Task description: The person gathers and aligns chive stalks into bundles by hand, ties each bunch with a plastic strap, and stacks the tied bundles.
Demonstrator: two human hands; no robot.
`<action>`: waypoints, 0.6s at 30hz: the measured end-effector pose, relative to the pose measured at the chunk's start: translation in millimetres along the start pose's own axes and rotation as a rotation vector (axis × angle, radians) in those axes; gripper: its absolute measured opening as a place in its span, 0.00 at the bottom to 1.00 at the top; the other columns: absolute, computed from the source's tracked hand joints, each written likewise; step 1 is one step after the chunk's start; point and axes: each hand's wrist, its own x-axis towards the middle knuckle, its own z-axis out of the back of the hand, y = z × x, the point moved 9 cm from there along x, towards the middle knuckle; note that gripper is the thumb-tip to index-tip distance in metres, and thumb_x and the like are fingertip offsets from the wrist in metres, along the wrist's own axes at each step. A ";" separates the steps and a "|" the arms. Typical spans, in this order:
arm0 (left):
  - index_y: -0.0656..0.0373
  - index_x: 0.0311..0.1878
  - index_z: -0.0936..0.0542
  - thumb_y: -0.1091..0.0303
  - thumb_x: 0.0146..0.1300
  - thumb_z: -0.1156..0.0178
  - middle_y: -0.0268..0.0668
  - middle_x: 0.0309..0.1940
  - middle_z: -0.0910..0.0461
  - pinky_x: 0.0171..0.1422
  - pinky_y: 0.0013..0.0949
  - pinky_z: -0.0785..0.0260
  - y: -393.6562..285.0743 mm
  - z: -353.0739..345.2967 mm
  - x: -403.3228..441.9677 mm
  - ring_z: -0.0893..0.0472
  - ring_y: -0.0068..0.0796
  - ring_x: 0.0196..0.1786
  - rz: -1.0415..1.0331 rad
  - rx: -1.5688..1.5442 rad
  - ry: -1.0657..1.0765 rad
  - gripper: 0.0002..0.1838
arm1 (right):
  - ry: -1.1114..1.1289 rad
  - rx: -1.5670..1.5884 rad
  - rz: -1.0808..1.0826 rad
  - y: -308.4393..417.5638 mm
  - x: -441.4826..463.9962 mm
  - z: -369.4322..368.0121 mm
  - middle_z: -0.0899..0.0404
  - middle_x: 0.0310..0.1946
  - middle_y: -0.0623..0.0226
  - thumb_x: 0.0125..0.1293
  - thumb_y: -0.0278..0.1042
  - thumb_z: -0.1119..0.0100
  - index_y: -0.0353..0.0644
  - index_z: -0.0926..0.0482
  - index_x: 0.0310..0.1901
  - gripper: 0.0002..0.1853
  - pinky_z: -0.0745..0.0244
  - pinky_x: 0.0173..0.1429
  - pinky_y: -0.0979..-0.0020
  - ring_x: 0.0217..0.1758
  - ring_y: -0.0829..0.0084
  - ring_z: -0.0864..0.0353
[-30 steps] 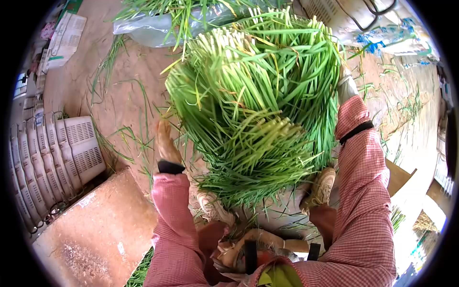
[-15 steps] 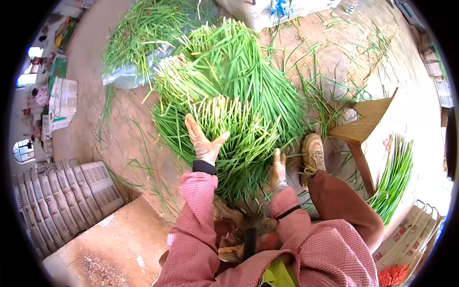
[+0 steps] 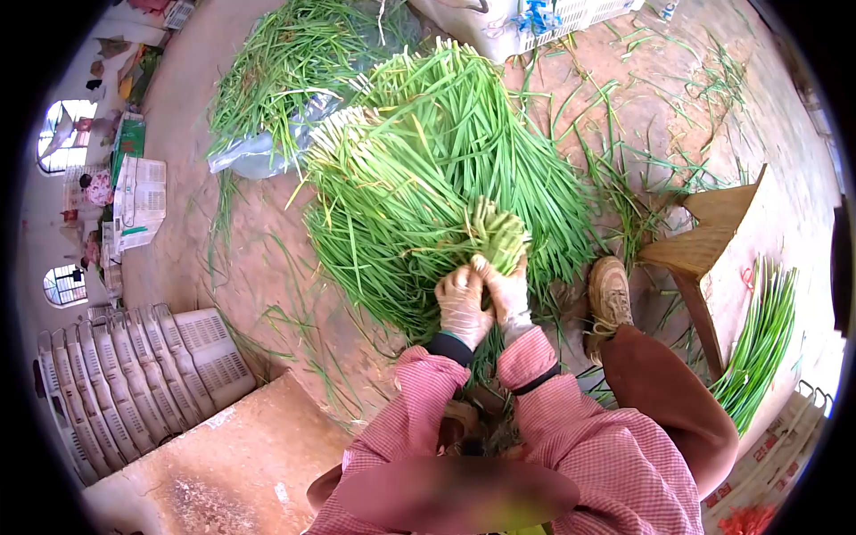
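Observation:
Both hands, in thin see-through gloves, come together at the near side of a large heap of garlic chives (image 3: 419, 134). Gathered between them is a bunch of garlic chives (image 3: 496, 230), its pale cut ends bundled and pointing away from me. My left hand (image 3: 464, 301) is closed at the bunch's near left side. Around the right side, my right hand (image 3: 508, 290) has its fingers wrapped, its thumb close to the left hand. The bunch's leaves trail down beneath my hands and are partly hidden.
A looser pile of greens (image 3: 276, 71) lies on clear plastic sheet (image 3: 259, 156) at the back left. A wooden stool (image 3: 704, 232) stands right of my shoe (image 3: 611, 299), beside a tied bundle of chives (image 3: 758, 343). Stacked plastic crates (image 3: 143, 374) are at the left.
My hands were apart on either side of the chives. Now they have closed together around the bunch, with the left moved right and down. The camera view has shifted slightly.

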 end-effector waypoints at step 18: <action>0.62 0.42 0.25 0.41 0.64 0.64 0.42 0.41 0.24 0.55 0.34 0.41 37.9 -40.3 33.0 0.27 0.34 0.46 0.286 -0.901 0.210 0.31 | 0.113 -0.148 0.289 21.6 -40.0 24.3 0.39 0.58 0.64 0.43 0.26 0.30 0.43 0.42 0.61 0.42 0.43 0.62 0.70 0.57 0.71 0.36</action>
